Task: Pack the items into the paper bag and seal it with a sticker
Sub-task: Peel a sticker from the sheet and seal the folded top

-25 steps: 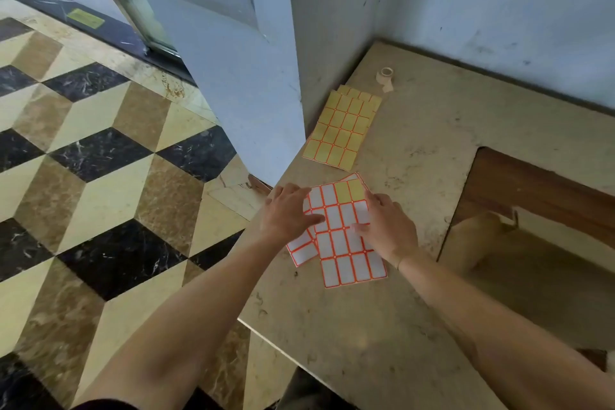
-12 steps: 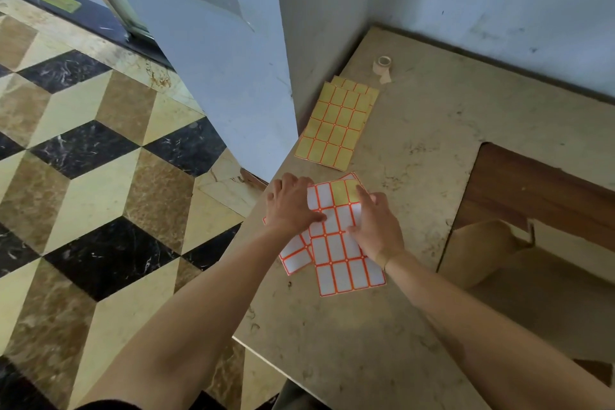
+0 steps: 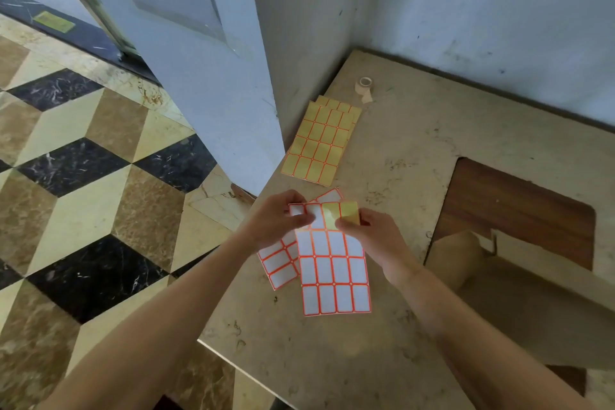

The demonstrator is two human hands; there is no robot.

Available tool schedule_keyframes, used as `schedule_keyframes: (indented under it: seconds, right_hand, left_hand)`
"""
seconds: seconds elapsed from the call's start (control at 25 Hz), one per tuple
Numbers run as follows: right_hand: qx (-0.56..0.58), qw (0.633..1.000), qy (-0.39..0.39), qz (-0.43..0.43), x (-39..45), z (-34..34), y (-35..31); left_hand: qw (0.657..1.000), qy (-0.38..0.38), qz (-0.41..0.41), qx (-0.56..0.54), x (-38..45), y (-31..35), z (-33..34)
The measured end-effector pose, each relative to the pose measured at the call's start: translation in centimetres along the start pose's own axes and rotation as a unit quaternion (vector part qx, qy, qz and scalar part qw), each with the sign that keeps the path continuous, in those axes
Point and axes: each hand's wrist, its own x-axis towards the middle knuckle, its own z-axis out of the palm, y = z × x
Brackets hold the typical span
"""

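Note:
A sheet of white stickers with orange borders lies on the stone counter, over a second such sheet. Two cells at its top right show bare yellow backing. My left hand pinches the sheet's top left edge. My right hand grips the top right corner, fingertips on the yellow cells. The brown paper bag lies flat at the right, touching my right forearm.
A stack of used yellow backing sheets lies further back, near a small tape roll by the wall corner. A rectangular cutout in the counter shows dark wood. The counter's left edge drops to a tiled floor.
Both hands went from lying flat on the sheet to pinching its top edge, which has lifted slightly. The camera view shifted a little.

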Motion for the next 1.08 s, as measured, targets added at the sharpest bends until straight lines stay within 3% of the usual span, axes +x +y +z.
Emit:
schedule_keyframes:
  seconds: [0.2, 0.32, 0.48, 0.68, 0.92, 1.08]
  right_hand:
    - [-0.06, 0.991, -0.065, -0.098, -6.5, -4.8, -4.6]
    - [-0.079, 0.986, -0.073, -0.128, -9.8, -7.9, -6.9]
    - [0.021, 0.992, -0.028, -0.124, -12.8, -10.9, -7.0]
    - [0.237, 0.97, -0.042, -0.032, -14.7, -11.9, -4.8]
    - [0.248, 0.966, -0.065, 0.045, -15.0, -11.3, -3.9]
    - [0.258, 0.96, -0.092, 0.055, -15.2, -10.9, -4.0]
  left_hand:
    - [0.984, -0.161, 0.062, -0.032, -4.7, 7.7, -3.9]
    - [0.973, -0.197, 0.124, -0.01, -6.6, 12.6, -4.7]
    - [0.965, -0.215, 0.149, -0.035, -8.0, 16.9, -4.2]
    - [0.968, -0.165, 0.1, -0.162, -9.0, 18.9, -2.7]
    - [0.968, -0.098, 0.019, -0.23, -10.7, 18.9, -0.4]
    - [0.982, -0.002, 0.095, -0.162, -11.7, 18.3, 0.8]
